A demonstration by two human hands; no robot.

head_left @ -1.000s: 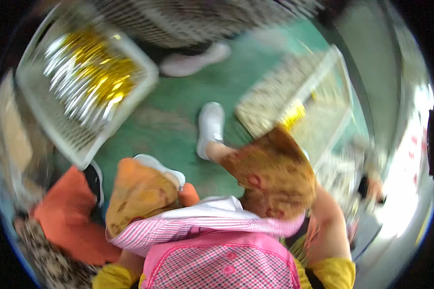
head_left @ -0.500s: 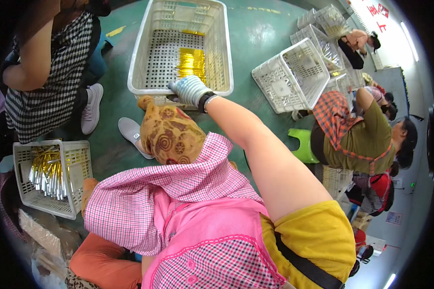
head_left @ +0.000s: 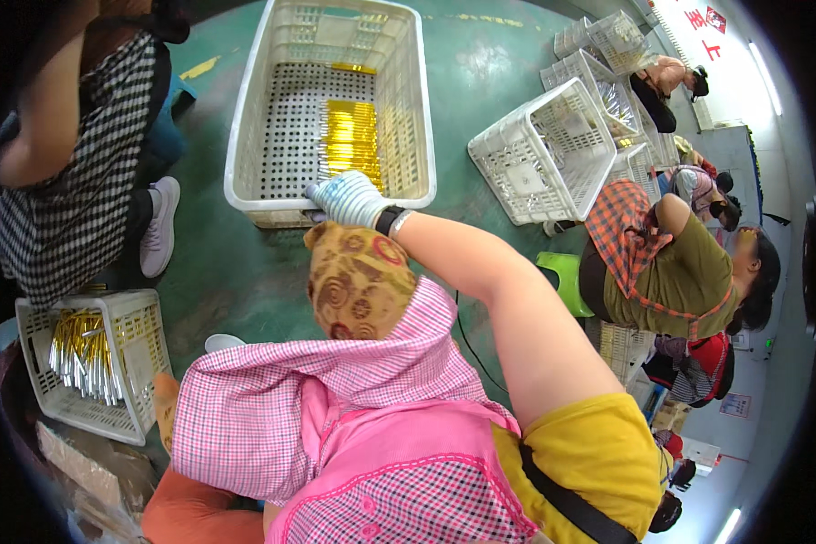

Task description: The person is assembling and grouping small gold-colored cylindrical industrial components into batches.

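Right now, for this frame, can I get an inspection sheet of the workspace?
Surface: green painted floor, scuffed.
Job's things: large white perforated plastic crate holding a row of gold foil-wrapped sticks.
Clutter: small white plastic basket of gold and silver sticks; tilted white plastic crate; green plastic stool.
Hands: right hand, in a white-and-blue knit glove, on the large crate's near rim, grip unclear; left hand not in view.
Cables: thin black cable on the floor.
Surroundings: other people seated at work; more white crates at the far right.
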